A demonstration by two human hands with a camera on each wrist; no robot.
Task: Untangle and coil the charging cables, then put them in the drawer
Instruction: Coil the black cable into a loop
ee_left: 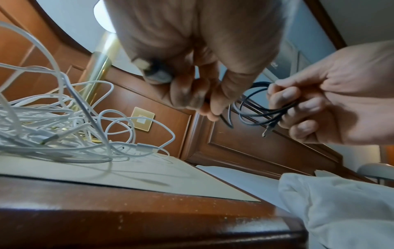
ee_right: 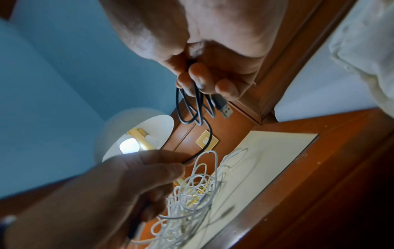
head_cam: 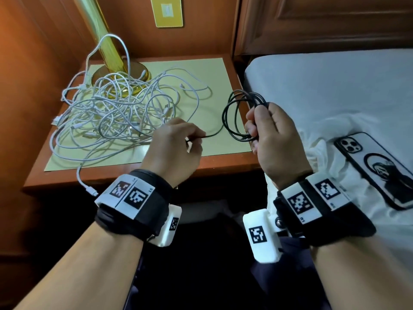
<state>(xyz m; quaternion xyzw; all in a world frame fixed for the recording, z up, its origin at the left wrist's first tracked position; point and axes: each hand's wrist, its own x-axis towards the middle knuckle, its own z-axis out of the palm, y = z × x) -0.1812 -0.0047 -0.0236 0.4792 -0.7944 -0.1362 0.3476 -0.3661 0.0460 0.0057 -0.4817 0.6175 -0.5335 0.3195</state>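
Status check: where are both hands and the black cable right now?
Right hand grips black cable coil. Left hand pinches its loose end. White cables tangled on nightstand.

My left hand [head_cam: 176, 144] covers the black cable [head_cam: 237, 115] tail end. Phone [head_cam: 377, 168] cut off by right edge. Lamp [head_cam: 105, 52] top out of frame. White cable tangle [head_cam: 116, 110]: can't count separate cables.

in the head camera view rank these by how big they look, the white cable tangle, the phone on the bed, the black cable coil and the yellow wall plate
1. white cable tangle
2. phone
3. black cable coil, held by the right hand
4. yellow wall plate

The phone is cut off at the frame edge and the plate lies farthest away, so this ranks apparent size only.
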